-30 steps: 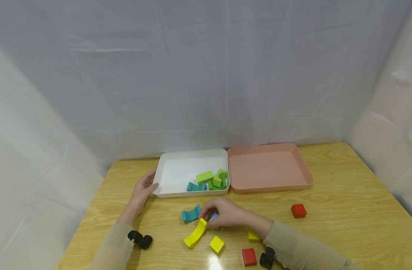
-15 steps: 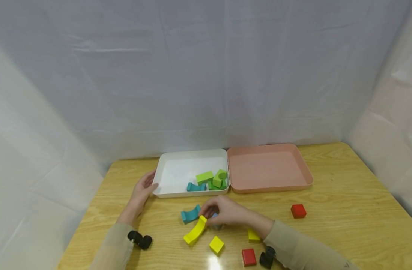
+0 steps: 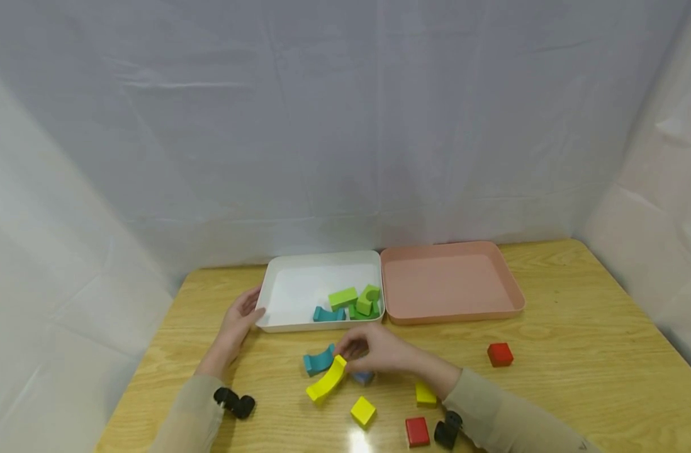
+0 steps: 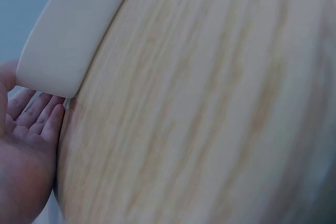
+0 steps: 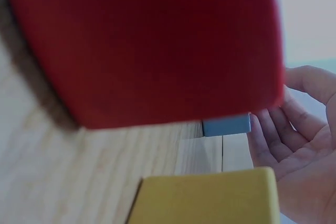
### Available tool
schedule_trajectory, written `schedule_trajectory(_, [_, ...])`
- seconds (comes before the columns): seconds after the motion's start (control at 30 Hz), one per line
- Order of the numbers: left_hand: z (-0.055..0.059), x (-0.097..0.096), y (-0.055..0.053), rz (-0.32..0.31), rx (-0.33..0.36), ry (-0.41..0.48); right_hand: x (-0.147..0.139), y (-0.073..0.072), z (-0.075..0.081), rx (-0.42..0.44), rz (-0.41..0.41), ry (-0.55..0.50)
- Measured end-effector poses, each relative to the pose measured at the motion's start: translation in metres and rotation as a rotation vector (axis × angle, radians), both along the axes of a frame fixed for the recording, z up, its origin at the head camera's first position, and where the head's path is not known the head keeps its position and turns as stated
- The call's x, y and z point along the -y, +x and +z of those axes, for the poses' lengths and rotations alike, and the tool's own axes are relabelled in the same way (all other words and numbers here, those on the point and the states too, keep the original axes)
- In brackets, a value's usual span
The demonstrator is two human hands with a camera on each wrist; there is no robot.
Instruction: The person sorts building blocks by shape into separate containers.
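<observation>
My right hand (image 3: 382,350) pinches the upper end of a yellow arch block (image 3: 326,384) between thumb and fingers. The block slants; whether its lower end touches the table I cannot tell. Partly hidden below that hand lies a blue block (image 3: 364,378), and a teal arch block (image 3: 319,361) is just left of the fingers. My left hand (image 3: 238,323) grips the left front corner of the white tray (image 3: 291,274), thumb at the rim. In the left wrist view, the fingers (image 4: 35,114) lie at the tray's outer wall (image 4: 73,45).
Inside the white tray are green blocks (image 3: 343,298) and a teal arch block (image 3: 329,314). A pink tray (image 3: 447,283) stands against its right side. Yellow blocks (image 3: 363,412) and red blocks (image 3: 417,432) lie near the front; another red block (image 3: 500,354) is farther right.
My right hand has risen slightly and moved a little away from me, with the yellow arch block's upper end following. More of the blue block shows below it. My left hand stays put.
</observation>
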State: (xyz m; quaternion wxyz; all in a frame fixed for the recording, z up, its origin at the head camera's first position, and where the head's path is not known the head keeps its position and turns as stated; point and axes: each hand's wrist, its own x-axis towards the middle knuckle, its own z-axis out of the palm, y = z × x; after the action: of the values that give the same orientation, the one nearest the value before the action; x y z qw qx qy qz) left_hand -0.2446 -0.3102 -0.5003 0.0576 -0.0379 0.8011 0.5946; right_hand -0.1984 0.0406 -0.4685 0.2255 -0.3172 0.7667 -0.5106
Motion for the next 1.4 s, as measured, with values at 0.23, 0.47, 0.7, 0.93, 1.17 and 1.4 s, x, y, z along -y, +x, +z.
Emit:
schedule_trajectory(0.23, [0.0, 0.001, 0.0, -0.002, -0.006, 0.004, -0.002, -0.001, 0.004, 0.013, -0.017, -0.024])
schedule_trajectory(0.47, [-0.001, 0.001, 0.0, 0.002, -0.008, -0.002, -0.003, -0.005, 0.008, -0.037, -0.04, 0.004])
schedule_trajectory(0.7, [-0.001, 0.0, 0.0, -0.001, -0.008, -0.013, -0.006, -0.009, 0.012, -0.051, -0.079, -0.015])
schedule_trajectory(0.93, [-0.001, 0.0, 0.0, -0.009, -0.015, -0.008, -0.008, -0.016, 0.022, -0.055, -0.117, -0.051])
schedule_trajectory(1.17, [-0.001, -0.001, 0.0, -0.005, -0.02, -0.019, -0.008, -0.024, 0.028, -0.085, -0.158, -0.044])
schedule_trajectory(1.4, [-0.001, -0.002, 0.0, -0.003, -0.021, -0.01, -0.009, -0.03, 0.029, -0.102, -0.214, -0.027])
